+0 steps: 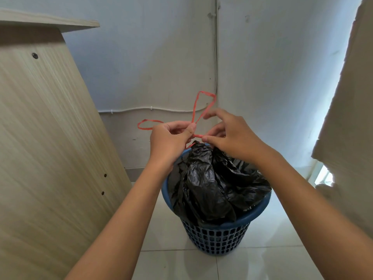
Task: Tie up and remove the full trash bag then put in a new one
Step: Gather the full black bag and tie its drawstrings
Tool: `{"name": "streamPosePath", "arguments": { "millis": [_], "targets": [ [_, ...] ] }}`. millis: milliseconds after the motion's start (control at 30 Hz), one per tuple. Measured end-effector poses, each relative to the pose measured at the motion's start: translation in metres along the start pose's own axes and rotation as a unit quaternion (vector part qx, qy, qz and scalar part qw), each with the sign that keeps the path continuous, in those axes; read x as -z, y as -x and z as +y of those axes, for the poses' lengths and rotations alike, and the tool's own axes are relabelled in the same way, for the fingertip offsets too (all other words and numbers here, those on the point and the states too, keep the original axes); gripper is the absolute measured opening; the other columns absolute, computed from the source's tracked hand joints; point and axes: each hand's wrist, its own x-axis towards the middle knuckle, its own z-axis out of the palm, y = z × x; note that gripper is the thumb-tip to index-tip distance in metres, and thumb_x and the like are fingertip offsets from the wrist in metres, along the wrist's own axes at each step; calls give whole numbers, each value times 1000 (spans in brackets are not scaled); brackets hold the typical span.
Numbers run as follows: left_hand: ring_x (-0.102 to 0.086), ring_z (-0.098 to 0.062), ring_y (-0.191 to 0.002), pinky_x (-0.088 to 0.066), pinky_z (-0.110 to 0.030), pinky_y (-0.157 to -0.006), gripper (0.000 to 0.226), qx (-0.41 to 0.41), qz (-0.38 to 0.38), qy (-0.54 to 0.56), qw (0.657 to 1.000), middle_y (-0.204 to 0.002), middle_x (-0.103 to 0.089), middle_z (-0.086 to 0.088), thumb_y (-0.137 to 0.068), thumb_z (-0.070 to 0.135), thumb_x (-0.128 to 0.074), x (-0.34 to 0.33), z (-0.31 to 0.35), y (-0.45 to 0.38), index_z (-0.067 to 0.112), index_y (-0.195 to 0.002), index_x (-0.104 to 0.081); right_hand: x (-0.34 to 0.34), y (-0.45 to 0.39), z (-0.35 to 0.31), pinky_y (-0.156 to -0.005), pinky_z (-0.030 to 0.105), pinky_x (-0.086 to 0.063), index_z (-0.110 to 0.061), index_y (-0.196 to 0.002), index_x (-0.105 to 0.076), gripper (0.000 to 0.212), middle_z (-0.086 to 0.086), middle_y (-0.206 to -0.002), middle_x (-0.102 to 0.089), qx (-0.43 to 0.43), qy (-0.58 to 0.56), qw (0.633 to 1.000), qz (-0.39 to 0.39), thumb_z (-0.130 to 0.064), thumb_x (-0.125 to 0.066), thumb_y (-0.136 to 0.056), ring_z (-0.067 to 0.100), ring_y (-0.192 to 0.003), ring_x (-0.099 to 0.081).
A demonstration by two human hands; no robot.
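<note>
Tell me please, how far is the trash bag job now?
Done: the crinkled black plastic trash bag is gathered shut at its neck. In hand: the left hand and right hand are knotting its thin red drawstring. Left: lifting it from the blue perforated plastic bin, then relining.

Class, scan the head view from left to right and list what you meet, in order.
Wooden cabinet → left hand → right hand → pale curtain.
</note>
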Motion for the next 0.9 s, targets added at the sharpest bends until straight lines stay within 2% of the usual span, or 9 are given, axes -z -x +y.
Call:
{"name": "streamPosePath", "arguments": {
  "millis": [67,167,267,333,400,467,700,833,900],
  "targets": [
    [-69,-9,-61,-60,-26,-69,4,-25,-5,-53,998,-73,-76,-6,-85,17,-80,2,1,1,14,-89,-79,0,1,-1,-64,13,-51,-33,-126,-47,55,-4,-75,-71,49,51,997,31,-10,-76,-85,4,-60,-68],
    [-72,-10,-63,-61,-26,-70,3,-35,-19,-99,994,-72,-77,-7,-85,13,-79,2,7,4,16,-86,-78,-1,0,-3,-65,16,-50,-39,-127,-41,60,-7,-75,-68,79,79,993,46,-6,-71,-87,0,-58,-64],
    [-74,-12,-62,-63,-30,-73,13,-57,-31,-141,988,-67,-76,-4,-83,15,-80,5,11,3,24,-76,-75,-5,-3,-3,-77,26,-52,-32,-130,-53,48,-12,-81,-63,78,126,989,28,-5,-63,-92,-4,-63,-55],
    [-74,-11,-62,-63,-31,-73,9,-82,-49,-180,979,-65,-75,1,-84,21,-80,7,14,-1,25,-78,-77,-8,-6,-2,-84,33,-50,-21,-122,-65,31,-4,-92,-64,77,162,984,16,-6,-58,-96,9,-78,-59],
    [-69,-2,-57,-57,-18,-66,7,-107,-69,-242,962,-61,-73,6,-87,26,-77,10,17,-4,24,-81,-80,-11,-9,0,-84,36,-47,-15,-113,-71,23,2,-97,-62,80,193,978,8,-9,-54,-99,22,-93,-60],
    [-61,7,-50,-42,-5,-54,11,-131,-81,-307,939,-59,-70,10,-89,30,-74,12,20,-4,23,-83,-81,-12,-10,2,-83,36,-46,-13,-109,-73,23,2,-95,-58,84,205,975,10,-11,-52,-101,25,-95,-58],
    [-65,1,-60,-39,-10,-57,15,-143,-107,-369,912,-67,-72,8,-94,31,-67,14,24,-4,23,-88,-79,-11,-10,-1,-69,6,-35,-11,-103,-76,18,-3,-90,-57,60,142,988,11,-11,-59,-98,8,-82,-51],
    [-68,-10,-70,-48,-25,-66,16,-118,-114,-363,917,-73,-73,4,-95,31,-66,14,19,-10,22,-88,-77,-9,-8,-3,-64,2,-37,-11,-97,-78,18,-9,-77,-66,44,92,995,18,-6,-61,-94,-13,-66,-57],
    [-67,-12,-68,-49,-28,-68,15,-101,-115,-347,925,-71,-73,5,-94,32,-67,17,16,-12,25,-84,-76,-9,-8,-3,-68,6,-45,-13,-99,-78,15,-7,-78,-72,27,68,997,27,-9,-64,-93,-9,-69,-63]
  ]
}}
